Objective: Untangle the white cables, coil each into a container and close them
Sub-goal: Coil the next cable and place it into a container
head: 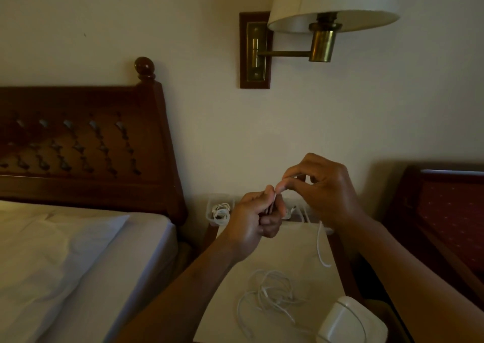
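Observation:
My left hand [255,220] grips a small coil of white cable above the nightstand. My right hand [323,189] pinches the same cable at its top, just right of the left thumb. A free end of that white cable [320,245] hangs down below my right hand. A loose tangle of white cable [272,293] lies on the pale nightstand top [293,248]. At the back left of the top stands a clear container [219,210] with a coiled white cable inside. A second container behind my hands is mostly hidden.
A white lid-like object [348,321] lies at the nightstand's front right corner. A bed with white sheets [65,258] and a dark wooden headboard [86,143] is on the left. A red upholstered chair [445,211] is on the right. A wall lamp [327,15] hangs overhead.

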